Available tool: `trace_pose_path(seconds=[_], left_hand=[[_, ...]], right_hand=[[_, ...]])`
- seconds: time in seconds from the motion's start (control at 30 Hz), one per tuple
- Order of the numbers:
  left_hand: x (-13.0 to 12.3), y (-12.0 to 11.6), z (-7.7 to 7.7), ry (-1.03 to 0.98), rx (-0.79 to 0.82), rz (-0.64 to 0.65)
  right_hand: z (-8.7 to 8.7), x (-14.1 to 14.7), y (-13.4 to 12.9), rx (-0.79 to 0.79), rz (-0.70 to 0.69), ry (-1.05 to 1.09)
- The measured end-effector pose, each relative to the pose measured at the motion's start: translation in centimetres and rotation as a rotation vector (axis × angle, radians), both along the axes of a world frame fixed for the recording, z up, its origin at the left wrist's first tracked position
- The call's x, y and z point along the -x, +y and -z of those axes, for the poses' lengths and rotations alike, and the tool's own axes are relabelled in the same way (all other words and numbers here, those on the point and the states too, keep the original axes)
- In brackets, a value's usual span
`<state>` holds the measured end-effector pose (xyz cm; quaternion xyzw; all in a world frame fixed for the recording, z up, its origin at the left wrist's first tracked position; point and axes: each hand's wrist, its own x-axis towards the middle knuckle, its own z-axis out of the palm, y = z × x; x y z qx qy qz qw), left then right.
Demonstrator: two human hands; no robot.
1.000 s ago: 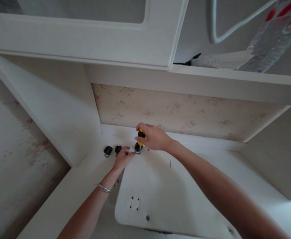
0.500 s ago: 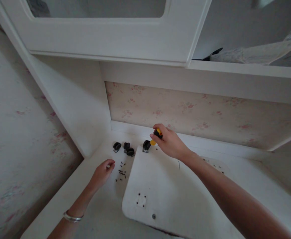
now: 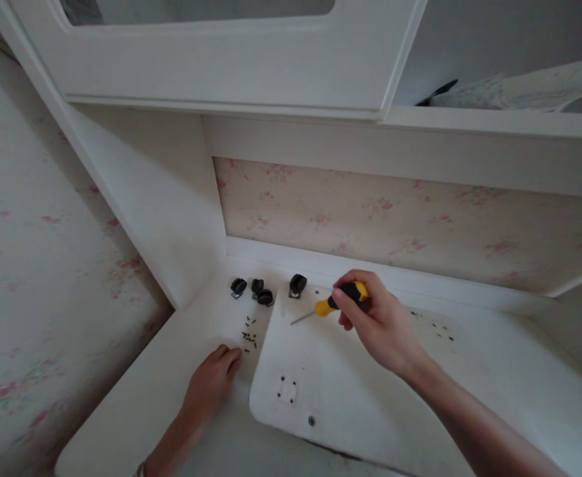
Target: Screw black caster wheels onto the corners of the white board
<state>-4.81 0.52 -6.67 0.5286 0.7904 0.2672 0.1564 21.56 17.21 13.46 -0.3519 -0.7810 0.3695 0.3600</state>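
Note:
A yellow-and-black screwdriver (image 3: 343,298) is gripped in my right hand (image 3: 378,318), its metal shaft slanting down-left over the white board (image 3: 365,391). Just beyond the shaft tip, a black caster wheel (image 3: 297,285) with a metal plate stands on the board's far left corner. My left hand (image 3: 214,377) rests on the white desktop with fingers curled together, at the near edge of several small dark screws (image 3: 249,336). Whatever its fingertips may pinch is hidden. More black casters (image 3: 264,297) lie on the desktop behind the screws.
Holes from a caster plate (image 3: 287,391) mark the board's near left corner, with a round metal fitting (image 3: 311,421) beside them. More screw holes (image 3: 443,331) are at the far right. A white cabinet (image 3: 221,73) overhangs the desk, and a side panel (image 3: 156,205) rises at left.
My right hand has drawn back from the caster towards the right and nearer, bringing the screwdriver with it. My left hand has come down to the near side of the screws.

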Motion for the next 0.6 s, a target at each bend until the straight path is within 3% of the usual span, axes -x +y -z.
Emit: trace_pose_path(seconds=[0.2,0.4,0.5,0.6], left_hand=[[0.2,0.8,0.7,-0.01,-0.043,-0.014],[-0.1,0.9,0.6,-0.097,-0.121,-0.086],[-0.7,0.9,-0.3,-0.186,-0.132,-0.151],[-2.1,0.7,-2.4,-0.488,-0.177,-0.24]], right_hand=[[3.5,-5.7,-4.6,0.194,0.074,0.231],[5.4,-7.0,-7.9,0.276,0.225,0.496],[6.0,-6.6,-8.9,0.384,0.233,0.665],[6.3,-5.7,-10.0,0.446,0.249,0.777]])
